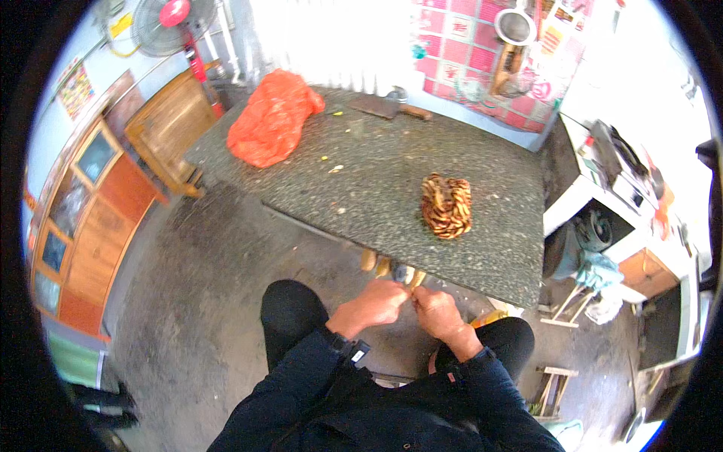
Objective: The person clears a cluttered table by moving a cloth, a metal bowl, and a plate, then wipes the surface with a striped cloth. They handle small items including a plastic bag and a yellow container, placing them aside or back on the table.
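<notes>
My left hand [379, 302] and my right hand [439, 313] meet between my knees, just below the front edge of the speckled stone tabletop [384, 169]. Their fingers are curled close together, and whatever they may pinch is too small and blurred to tell. Just beyond the knuckles, by the table's edge, show several small tan and dark rounded things [395, 271] that I cannot name. A brown-and-yellow woven or braided bundle [447, 206] rests on the tabletop, up and to the right of my hands.
A crumpled red plastic bag [274, 118] lies at the table's back left. A cleaver [387, 106] with a wooden handle lies near its back edge. A wooden chair [169, 127] and cabinet [96, 237] stand left, a fan [172, 22] behind, a small wooden stool [553, 390] right.
</notes>
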Tool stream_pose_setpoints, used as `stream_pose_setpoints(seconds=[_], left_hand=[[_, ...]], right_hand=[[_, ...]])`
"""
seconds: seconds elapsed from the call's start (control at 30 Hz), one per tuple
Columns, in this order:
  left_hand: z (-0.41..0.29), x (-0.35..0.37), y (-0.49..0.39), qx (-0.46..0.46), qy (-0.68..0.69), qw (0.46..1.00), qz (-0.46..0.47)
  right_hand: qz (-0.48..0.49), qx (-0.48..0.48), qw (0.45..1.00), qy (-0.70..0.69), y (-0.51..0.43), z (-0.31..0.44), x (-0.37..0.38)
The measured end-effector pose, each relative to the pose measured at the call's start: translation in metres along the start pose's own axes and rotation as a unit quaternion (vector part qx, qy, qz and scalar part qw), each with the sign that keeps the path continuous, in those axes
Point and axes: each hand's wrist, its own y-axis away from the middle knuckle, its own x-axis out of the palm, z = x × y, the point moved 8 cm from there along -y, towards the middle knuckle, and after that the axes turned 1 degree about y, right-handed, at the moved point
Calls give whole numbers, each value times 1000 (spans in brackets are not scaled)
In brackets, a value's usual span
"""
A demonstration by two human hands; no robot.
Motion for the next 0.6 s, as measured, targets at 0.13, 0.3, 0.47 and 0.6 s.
stream_pose_setpoints(seconds=[0.13, 0.3, 0.47, 0.6], left_hand=[[-7, -45, 0, 4, 53, 985, -162], [3, -68, 0, -23, 105, 967, -231], [25, -67, -2, -99, 267, 928, -239], [33, -67, -1, -117, 331, 901, -254]], right_hand=[[-29, -8, 1000, -7, -2, 1, -3], [-37, -5, 998, -42, -1, 2, -6], [-87, -21, 994, -58, 1, 9, -28], [-99, -25, 992, -71, 1, 14, -38]])
